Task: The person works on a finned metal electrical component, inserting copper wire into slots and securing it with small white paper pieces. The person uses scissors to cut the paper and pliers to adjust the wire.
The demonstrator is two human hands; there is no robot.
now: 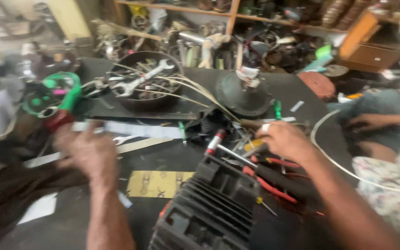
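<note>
A person's right hand (285,141) closes over a cluster of small tools just beyond the top edge of a black finned motor housing (209,208) lying on a dark workbench (79,217). The fingers curl down around what looks like a thin metal rod or screwdriver shaft (237,156), though blur hides exactly which piece is gripped. The left hand (86,150) hovers over the bench, well apart from the housing, smeared by motion; whether it is open or holding anything cannot be told.

Judged from this view, picking one tool out of that pile calls for a firm pinch on a single shaft and a straight lift, since red-handled pliers (274,185) lie right beside the wrist and could drag along. A red-and-white capped tool (215,141) leans near the housing's corner.

Clutter crowds the reach. A round pan full of spanners (146,81) sits at the back of the bench, pale wires (195,90) trailing from it toward the hand. A dark dome-shaped part (242,95) stands behind, a green and red power tool (54,99) at far left, a yellow card (158,184) flat in front. Another person's arm (385,122) rests at the right edge, beside a looping white cable (329,157).
</note>
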